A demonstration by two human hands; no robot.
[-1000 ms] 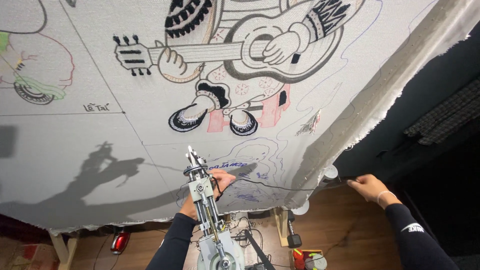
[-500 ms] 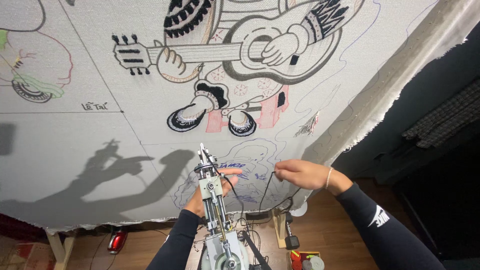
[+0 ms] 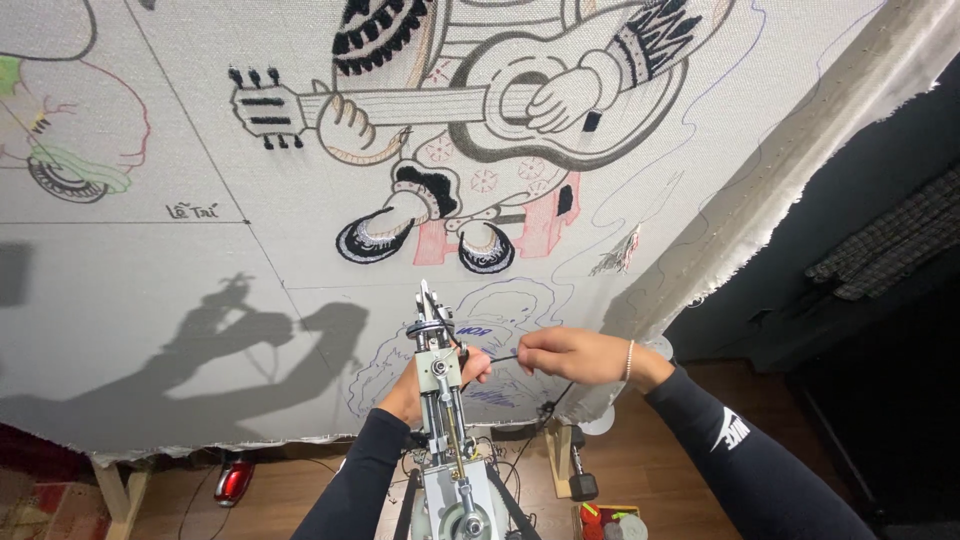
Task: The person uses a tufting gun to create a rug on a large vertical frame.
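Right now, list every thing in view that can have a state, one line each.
Left hand: gripping the tufting gun.
Right hand: pinching the dark yarn.
Tufting gun: tip up near the cloth.
Dark yarn: stretched between gun and fingers.
Tufting cloth: stretched taut, guitar-player design partly tufted.

Pale grey cloth (image 3: pixel 150 300) bears a black-outlined guitar drawing (image 3: pixel 480 100) with pink patches.

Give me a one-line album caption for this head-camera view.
Left hand grips a metal tufting gun while right hand pinches dark yarn before a guitarist-patterned white cloth.
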